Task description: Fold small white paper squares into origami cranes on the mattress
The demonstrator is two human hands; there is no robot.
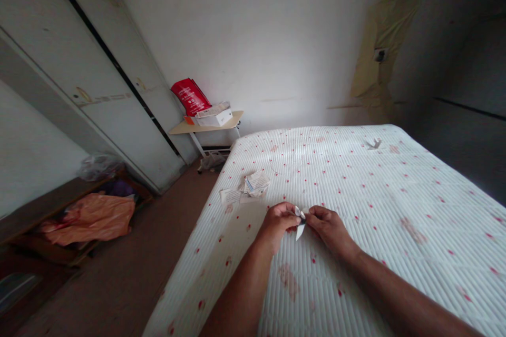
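Observation:
Between my two hands, just above the bed, is a small folded piece of paper (300,231), white with a dark patch. My left hand (281,221) pinches it from the left with thumb and fingers. From the right, my right hand (326,224) grips its other side, fingers curled. Part of the paper is hidden behind my fingertips, and a pale point sticks out below them. Left of my hands lies a loose pile of printed paper pieces (256,184). Farther off on the bed rests a folded paper shape (373,143) with upturned points.
The bed (348,189) has a white ribbed cover with red dots. Behind its left corner a small wheeled table (185,127) bears a red bag (192,96) and a white box (217,117). Wardrobe doors (98,63) and a low wooden unit with an orange cloth-like bag (95,218) stand left.

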